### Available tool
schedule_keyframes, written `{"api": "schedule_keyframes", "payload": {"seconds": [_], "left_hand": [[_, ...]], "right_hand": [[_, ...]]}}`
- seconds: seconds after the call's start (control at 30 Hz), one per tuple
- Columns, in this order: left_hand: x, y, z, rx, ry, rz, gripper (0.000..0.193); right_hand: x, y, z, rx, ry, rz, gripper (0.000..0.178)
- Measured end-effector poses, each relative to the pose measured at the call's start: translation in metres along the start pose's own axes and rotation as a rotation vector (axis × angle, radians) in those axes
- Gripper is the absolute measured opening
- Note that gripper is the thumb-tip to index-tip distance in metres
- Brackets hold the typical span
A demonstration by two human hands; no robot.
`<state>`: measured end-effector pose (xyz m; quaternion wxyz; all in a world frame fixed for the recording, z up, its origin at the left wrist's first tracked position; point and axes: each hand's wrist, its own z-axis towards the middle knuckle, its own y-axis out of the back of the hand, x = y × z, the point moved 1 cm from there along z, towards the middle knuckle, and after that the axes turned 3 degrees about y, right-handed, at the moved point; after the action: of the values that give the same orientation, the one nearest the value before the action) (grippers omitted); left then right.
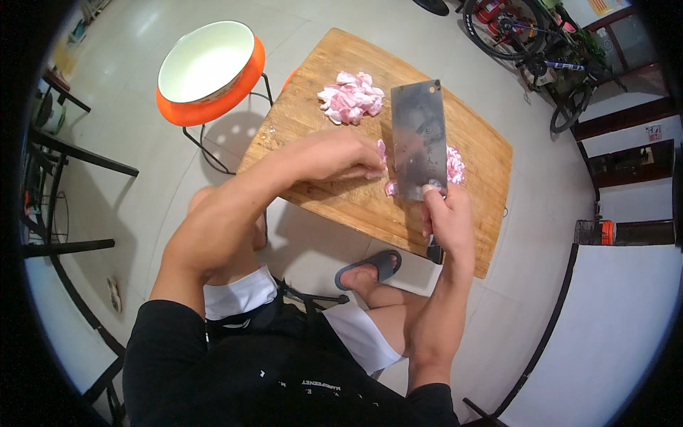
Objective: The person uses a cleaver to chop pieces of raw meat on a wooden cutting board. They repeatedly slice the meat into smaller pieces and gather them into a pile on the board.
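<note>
My right hand point(449, 217) is closed round the handle of a cleaver point(418, 139), its broad grey blade pointing away from me over the wooden cutting board point(320, 196). My left hand point(352, 155) is bent over the board just left of the blade, fingers curled down on a small piece of pink meat point(382, 151). A scrap of meat lies between the hand and the blade. Farther back sits a pile of pale pink meat pieces point(351, 97). Finely cut meat point(454, 166) shows to the right of the blade, partly hidden by it.
At the far left, a white enamel basin point(206, 62) rests on an orange stool point(186, 112) with dark metal legs. Bicycles point(509, 28) stand at the far right. Dark-framed furniture point(67, 153) lines the left side, and a white panel point(590, 320) is at the right.
</note>
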<state>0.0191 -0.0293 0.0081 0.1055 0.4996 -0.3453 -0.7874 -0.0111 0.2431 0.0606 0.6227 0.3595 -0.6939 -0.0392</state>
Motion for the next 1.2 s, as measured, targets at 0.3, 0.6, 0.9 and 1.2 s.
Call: {"api": "schedule_keyframes", "payload": {"seconds": [0.3, 0.6, 0.9, 1.2], "left_hand": [[0.004, -0.006, 0.017, -0.102, 0.162, 0.126, 0.012], [0.023, -0.014, 0.026, 0.05, 0.063, 0.298, 0.03], [0.011, -0.006, 0.019, 0.052, -0.183, 0.223, 0.012], [0.003, -0.013, 0.028, -0.076, 0.172, 0.191, 0.014]], "right_hand": [[0.007, 0.013, -0.009, -0.079, 0.022, 0.23, 0.024], [-0.008, 0.018, -0.012, -0.09, -0.024, 0.249, 0.025], [-0.012, 0.016, -0.014, -0.077, -0.055, 0.266, 0.024], [-0.014, 0.017, -0.014, -0.088, -0.045, 0.26, 0.026]]}}
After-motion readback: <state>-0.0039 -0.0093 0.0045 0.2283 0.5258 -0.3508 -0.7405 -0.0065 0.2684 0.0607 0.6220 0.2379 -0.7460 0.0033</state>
